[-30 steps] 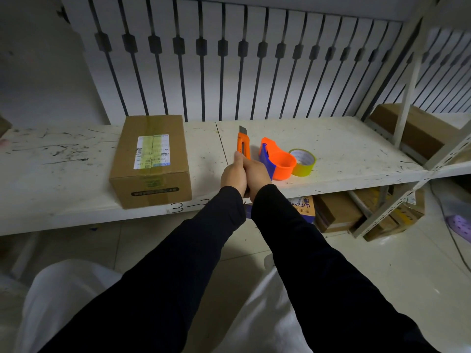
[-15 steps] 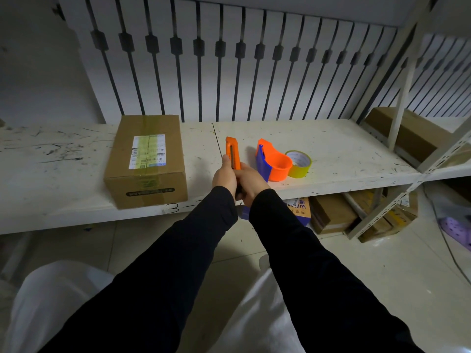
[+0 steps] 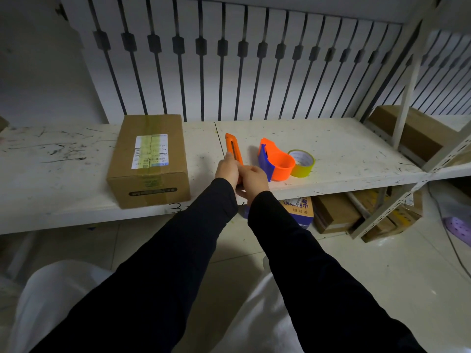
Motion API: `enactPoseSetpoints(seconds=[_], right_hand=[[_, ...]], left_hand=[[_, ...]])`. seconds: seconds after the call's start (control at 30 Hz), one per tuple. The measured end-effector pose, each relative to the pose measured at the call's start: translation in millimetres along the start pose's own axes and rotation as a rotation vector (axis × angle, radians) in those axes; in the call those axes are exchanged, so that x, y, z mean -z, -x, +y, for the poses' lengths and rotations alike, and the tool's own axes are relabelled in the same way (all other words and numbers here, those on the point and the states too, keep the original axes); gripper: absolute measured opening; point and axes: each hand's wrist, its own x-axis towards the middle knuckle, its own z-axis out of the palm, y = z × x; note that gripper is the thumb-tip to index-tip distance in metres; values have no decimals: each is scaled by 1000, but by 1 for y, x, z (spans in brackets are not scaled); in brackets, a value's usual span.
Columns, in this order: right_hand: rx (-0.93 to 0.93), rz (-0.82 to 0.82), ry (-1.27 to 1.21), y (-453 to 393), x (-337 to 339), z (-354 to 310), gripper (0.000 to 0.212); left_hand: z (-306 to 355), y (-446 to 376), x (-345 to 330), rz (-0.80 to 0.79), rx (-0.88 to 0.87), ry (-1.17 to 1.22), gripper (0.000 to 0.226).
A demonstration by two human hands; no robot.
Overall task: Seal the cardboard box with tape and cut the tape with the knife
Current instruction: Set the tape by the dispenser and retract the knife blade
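Note:
A brown cardboard box [image 3: 150,159] lies on the white shelf [image 3: 344,149], left of my hands, with yellowish tape running over its top and a white label. Both hands hold the orange utility knife [image 3: 233,149] upright over the shelf's front edge: my left hand [image 3: 227,169] grips its left side and my right hand [image 3: 253,178] wraps the handle's lower end. No blade shows at the knife's tip. An orange and blue tape dispenser [image 3: 276,161] stands just right of my hands, with a roll of yellowish tape [image 3: 302,163] beside it.
A slatted white panel [image 3: 229,59] backs the shelf. A metal upright [image 3: 407,98] and another cardboard box [image 3: 410,131] stand at the right. More boxes [image 3: 336,212] sit on the tiled floor under the shelf.
The knife's metal blade, out at the tip a second ago, is no longer visible. My hands and the knife shifted slightly left and stayed together.

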Motion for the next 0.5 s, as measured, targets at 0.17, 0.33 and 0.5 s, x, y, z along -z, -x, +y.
enactPoseSetpoints(seconds=[0.17,0.33,0.5], right_hand=[[-52,-9,-34,-6,6,5,26],[-112,6,-9,-19,18,12,19],[-176,66,-73,-37,25,21,24]], left_hand=[[-8,-4,2,-79,36,100,34],[-17,-7,2,-125,83,123,18],[-24,-22,-7,-105,107,-5,23]])
